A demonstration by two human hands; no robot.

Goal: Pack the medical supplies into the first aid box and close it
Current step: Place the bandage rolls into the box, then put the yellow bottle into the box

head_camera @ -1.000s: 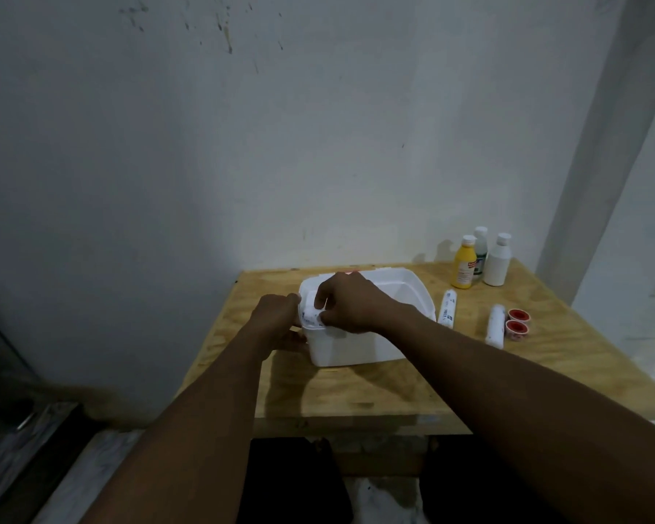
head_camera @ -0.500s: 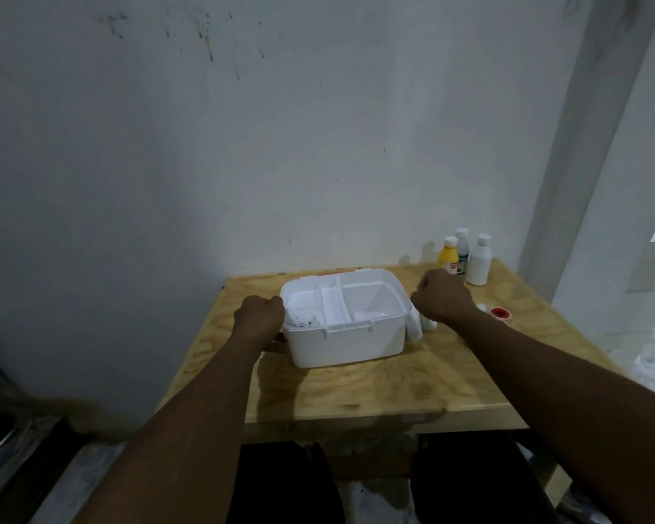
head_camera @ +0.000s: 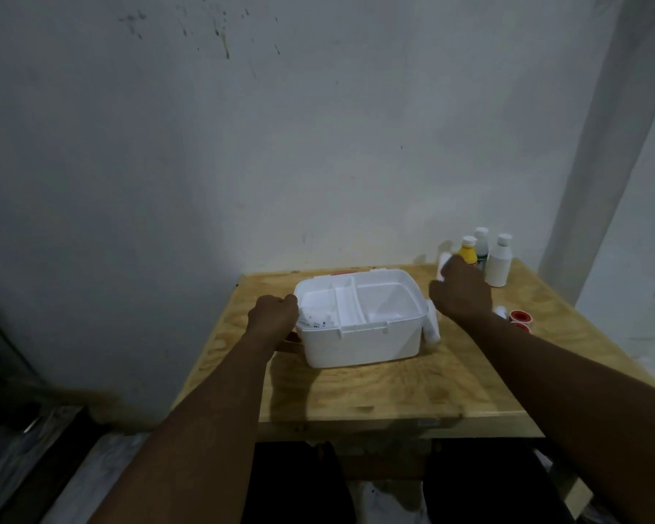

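The white first aid box (head_camera: pixel 360 346) stands open in the middle of the wooden table (head_camera: pixel 375 395), its divided tray showing. A white printed packet (head_camera: pixel 315 322) lies in its left compartment. My left hand (head_camera: pixel 275 315) is curled against the box's left rim and holds it. My right hand (head_camera: pixel 462 293) hovers just right of the box, closed on a white bandage roll (head_camera: pixel 444 263) whose end sticks out above my fingers. Another white roll (head_camera: pixel 433 329) lies against the box's right wall.
A yellow bottle (head_camera: pixel 468 251) and two white bottles (head_camera: pixel 499 262) stand at the table's back right by the wall. Two red tape rolls (head_camera: pixel 519 317) and a bit of a white tube (head_camera: pixel 501 311) lie behind my right wrist. The table's front edge is near.
My right hand left the box's left compartment, went right to the rolls beside the box and lifted one. My left hand stayed at the box's left rim.
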